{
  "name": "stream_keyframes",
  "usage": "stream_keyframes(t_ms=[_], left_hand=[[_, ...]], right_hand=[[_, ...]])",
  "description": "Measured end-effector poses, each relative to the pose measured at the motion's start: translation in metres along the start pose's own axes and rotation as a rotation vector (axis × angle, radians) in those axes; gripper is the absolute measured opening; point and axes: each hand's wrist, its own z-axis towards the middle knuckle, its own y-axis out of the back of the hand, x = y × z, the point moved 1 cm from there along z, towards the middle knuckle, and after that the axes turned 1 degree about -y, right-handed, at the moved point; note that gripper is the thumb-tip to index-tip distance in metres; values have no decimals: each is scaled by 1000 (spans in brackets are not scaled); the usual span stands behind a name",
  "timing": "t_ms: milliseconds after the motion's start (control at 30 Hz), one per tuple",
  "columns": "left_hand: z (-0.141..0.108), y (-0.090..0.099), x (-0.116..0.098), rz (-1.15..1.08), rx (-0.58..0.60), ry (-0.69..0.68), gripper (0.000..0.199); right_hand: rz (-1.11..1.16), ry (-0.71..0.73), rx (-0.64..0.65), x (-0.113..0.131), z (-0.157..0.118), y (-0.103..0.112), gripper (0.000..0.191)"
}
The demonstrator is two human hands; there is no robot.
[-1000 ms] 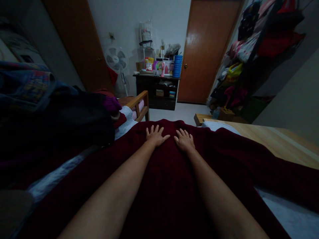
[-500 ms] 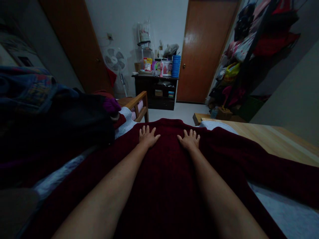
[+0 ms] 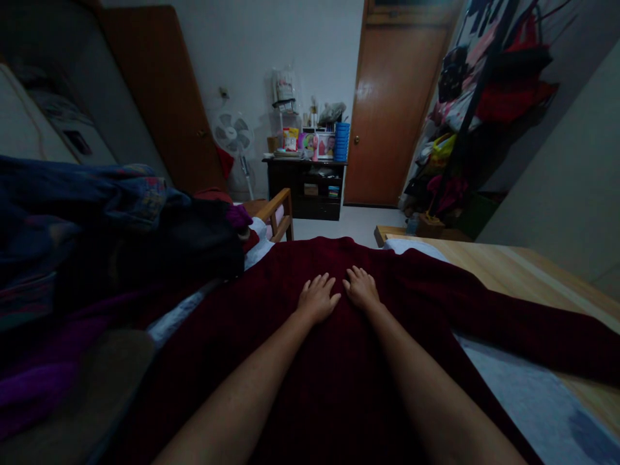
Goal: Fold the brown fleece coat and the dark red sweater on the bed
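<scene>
A dark red long-sleeved garment [image 3: 334,361] lies spread out in front of me, one sleeve stretched to the right over a pale cloth [image 3: 523,387] and a wooden surface. My left hand [image 3: 317,298] rests flat on its upper part, fingers apart. Close beside it on the right, my right hand [image 3: 361,288] also lies on the fabric with its fingers spread. Neither hand grips anything.
Dark clothes and denim [image 3: 135,200] are heaped at the left. Beyond stand a wooden chair [image 3: 289,213], a white fan [image 3: 234,132], a black cabinet [image 3: 303,206] and a closed door [image 3: 397,116]. Bags hang at the right; a wooden board [image 3: 513,271] lies below.
Both hands have moved down the garment, closer to me, and my left hand has shifted right, so they are nearer each other. The view has turned slightly to the left.
</scene>
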Motion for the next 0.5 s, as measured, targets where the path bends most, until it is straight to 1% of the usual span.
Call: stream_keyframes(t_ms=[67,133,200,300,400,500], left_hand=[[-13,0,4,26,-29,11,57],[-27,1,8,35,-23,46,59],[-40,3,14,37,-5,108,64],[-61,10,26,29,53,243,73],[-80,16,43,-24,118,343,78],[-96,23,63,-79,146,376,78]], right_hand=[[10,-19,21,3,-14,0,53],[22,-23,38,6,-29,2,54],[35,-24,63,9,-44,4,55],[45,-52,95,9,-66,6,57],[28,-98,94,1,-86,9,60],[-16,-133,68,-12,-104,12,62]])
